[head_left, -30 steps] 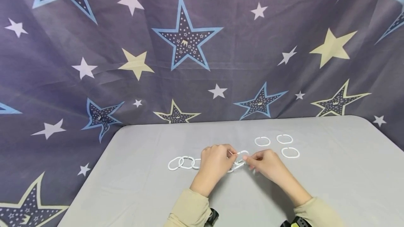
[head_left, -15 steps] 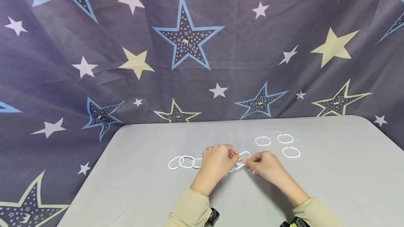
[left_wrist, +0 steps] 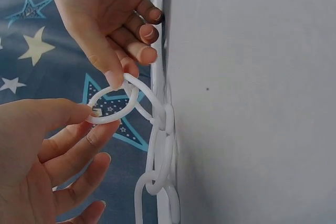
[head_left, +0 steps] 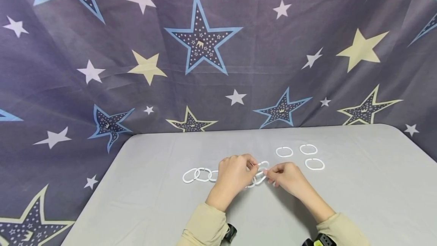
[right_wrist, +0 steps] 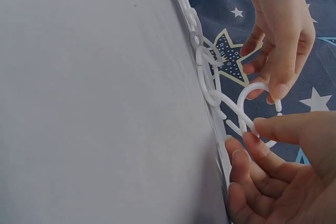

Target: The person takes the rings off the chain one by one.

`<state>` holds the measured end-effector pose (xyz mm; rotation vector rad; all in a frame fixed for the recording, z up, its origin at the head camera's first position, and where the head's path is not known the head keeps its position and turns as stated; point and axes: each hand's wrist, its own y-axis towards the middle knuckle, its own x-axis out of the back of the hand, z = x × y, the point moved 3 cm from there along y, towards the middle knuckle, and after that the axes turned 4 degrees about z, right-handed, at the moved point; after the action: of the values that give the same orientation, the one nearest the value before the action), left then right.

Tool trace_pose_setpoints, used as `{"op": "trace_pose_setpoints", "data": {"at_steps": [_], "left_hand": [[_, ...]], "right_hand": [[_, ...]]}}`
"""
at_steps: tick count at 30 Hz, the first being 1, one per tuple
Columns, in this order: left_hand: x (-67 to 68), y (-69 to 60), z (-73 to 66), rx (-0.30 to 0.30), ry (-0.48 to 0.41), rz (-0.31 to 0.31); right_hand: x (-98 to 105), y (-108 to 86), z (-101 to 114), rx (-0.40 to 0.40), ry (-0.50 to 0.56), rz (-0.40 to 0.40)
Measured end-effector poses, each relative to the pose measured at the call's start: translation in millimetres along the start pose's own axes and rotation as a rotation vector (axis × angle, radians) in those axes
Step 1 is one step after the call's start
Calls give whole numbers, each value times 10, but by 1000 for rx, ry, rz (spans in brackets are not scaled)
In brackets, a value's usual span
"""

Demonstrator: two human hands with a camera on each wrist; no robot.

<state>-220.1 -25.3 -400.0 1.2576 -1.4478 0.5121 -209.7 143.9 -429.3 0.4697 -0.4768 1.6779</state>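
Note:
A chain of white oval links point(head_left: 203, 181) lies across the grey table, partly hidden behind the left hand point(head_left: 233, 174). Thumb and index finger of that hand pinch a white ring point(left_wrist: 118, 117), which crosses the chain's end link; the right wrist view shows a gap in the ring point(right_wrist: 242, 103) by the left fingertips. Opposite, the right hand point(head_left: 286, 177) pinches the end link point(left_wrist: 144, 88) between thumb and index finger, its other fingers loosely bent. More links point(right_wrist: 202, 82) trail from there, interlocked.
Three loose white links, one at left point(head_left: 284, 157), one at back right point(head_left: 308, 154) and one nearer point(head_left: 315, 169), lie beyond the right hand. A star-patterned curtain point(head_left: 252, 48) hangs behind the table's point(head_left: 153, 208) back edge.
The held ring and the link between the hands have tilted and shifted slightly. Both hands keep their pinches and have barely moved; the loose links lie as before.

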Motion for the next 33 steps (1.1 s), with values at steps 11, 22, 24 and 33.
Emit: {"op": "trace_pose_setpoints", "data": {"at_steps": [11, 22, 24, 33], "left_hand": [[-2, 10, 34, 24, -5, 19], [9, 15, 57, 29, -6, 19], [9, 16, 66, 31, -7, 12], [30, 17, 98, 48, -25, -16]], "right_hand": [[-13, 21, -37, -37, 59, -22], [-24, 40, -11, -43, 193, -26], [-25, 33, 1, -36, 205, -25], [-31, 5, 34, -47, 208, -50]]}}
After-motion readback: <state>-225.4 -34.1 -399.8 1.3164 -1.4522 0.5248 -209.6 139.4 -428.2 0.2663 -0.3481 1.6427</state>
